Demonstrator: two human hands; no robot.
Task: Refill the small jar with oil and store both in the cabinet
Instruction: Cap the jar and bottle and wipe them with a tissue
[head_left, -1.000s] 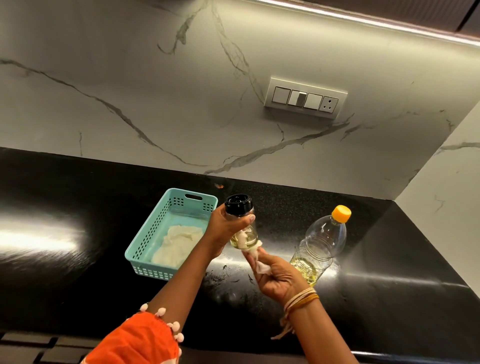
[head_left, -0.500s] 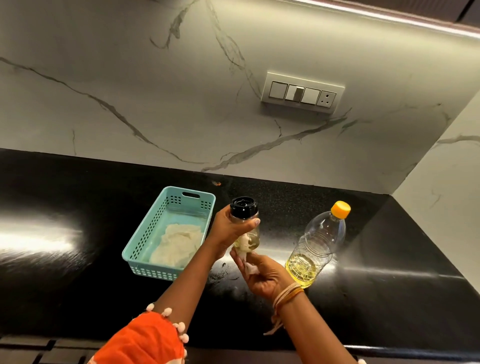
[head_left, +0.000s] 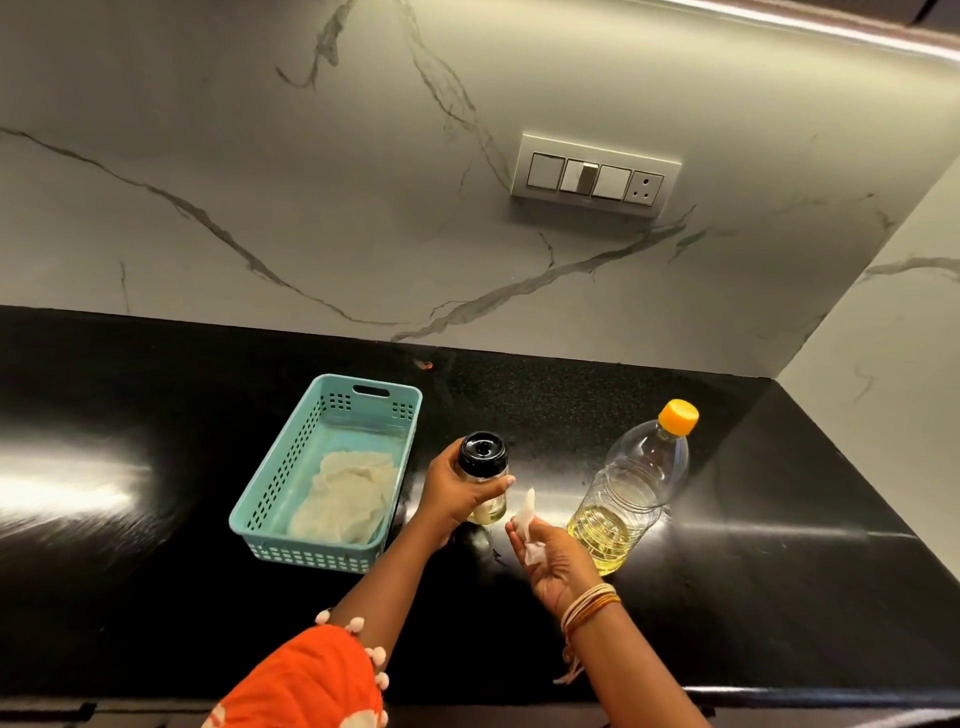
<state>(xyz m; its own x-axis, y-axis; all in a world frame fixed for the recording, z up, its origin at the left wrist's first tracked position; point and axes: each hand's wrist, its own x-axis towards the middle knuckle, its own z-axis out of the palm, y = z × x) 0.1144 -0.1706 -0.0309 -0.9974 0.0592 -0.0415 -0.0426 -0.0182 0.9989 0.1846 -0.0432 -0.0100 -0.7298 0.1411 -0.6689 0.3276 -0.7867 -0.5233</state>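
A small glass jar (head_left: 484, 470) with a black lid holds a little pale oil. My left hand (head_left: 451, 493) grips it around the body, low over the black counter. My right hand (head_left: 556, 561) is just right of the jar, apart from it, pinching a crumpled white tissue (head_left: 525, 525). A clear plastic oil bottle (head_left: 631, 493) with an orange cap stands upright on the counter to the right, with yellow oil in its bottom quarter.
A teal perforated basket (head_left: 270, 499) with a pale cloth inside sits on the counter to the left of the jar. The marble backsplash carries a switch plate (head_left: 595, 176). A side wall closes the counter at the right.
My right hand with the tissue has come off the jar's side and dropped slightly to the right. The left hand has lowered the jar toward the counter.
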